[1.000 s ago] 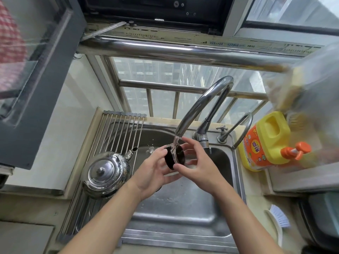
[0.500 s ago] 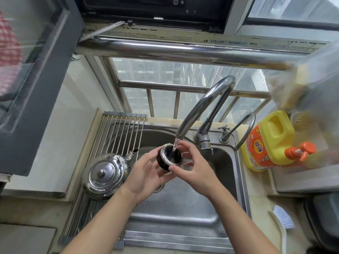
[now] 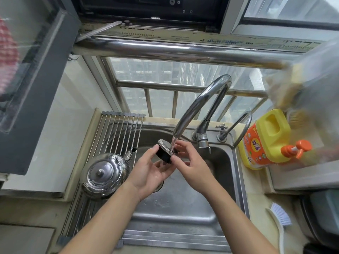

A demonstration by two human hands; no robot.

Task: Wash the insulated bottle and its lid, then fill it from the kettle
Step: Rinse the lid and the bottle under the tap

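We hold the black lid (image 3: 164,152) under the tap (image 3: 201,99) stream, over the sink (image 3: 183,208). Our left hand (image 3: 150,170) grips its side and our right hand (image 3: 191,163) pinches its rim. The kettle (image 3: 105,174) stands on the rack (image 3: 119,129) at the sink's left edge, apart from our forearm.

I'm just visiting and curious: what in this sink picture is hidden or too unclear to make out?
All in the head view:
- Lid, right end: behind the water stream and the right hand.
- Round metal piece in the sink: mostly under the left hand; drain or bottle, cannot tell.
- Bag, top right: blurred, contents unclear.
- Brush handle: cut off by the bottom edge.
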